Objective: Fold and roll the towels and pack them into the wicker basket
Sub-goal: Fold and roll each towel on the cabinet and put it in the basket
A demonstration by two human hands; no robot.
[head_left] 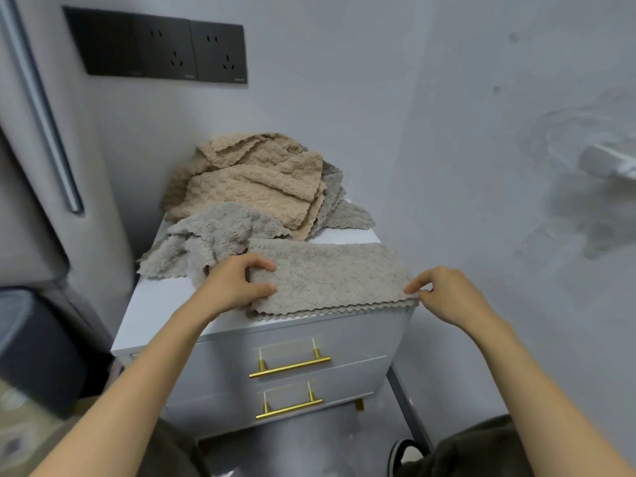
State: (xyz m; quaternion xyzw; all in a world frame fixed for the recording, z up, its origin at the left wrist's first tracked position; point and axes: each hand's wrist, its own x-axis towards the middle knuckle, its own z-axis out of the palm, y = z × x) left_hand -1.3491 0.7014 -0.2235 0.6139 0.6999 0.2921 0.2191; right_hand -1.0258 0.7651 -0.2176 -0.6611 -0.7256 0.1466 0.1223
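A folded grey towel [327, 277] lies along the front edge of the white bench [161, 304], stretched between the two hands. The left hand [234, 284] grips its left end, thumb and fingers curled round the edge. The right hand [447, 294] pinches the right front corner between thumb and forefinger. Just behind the left hand lies a crumpled grey towel [206, 242], and behind that a heap of beige towels [254, 180] sits against the wall.

A grey towel [330, 277], beige towels [254, 187], a white cabinet [165, 304] with gold handles [290, 365], black wall sockets [155, 46].
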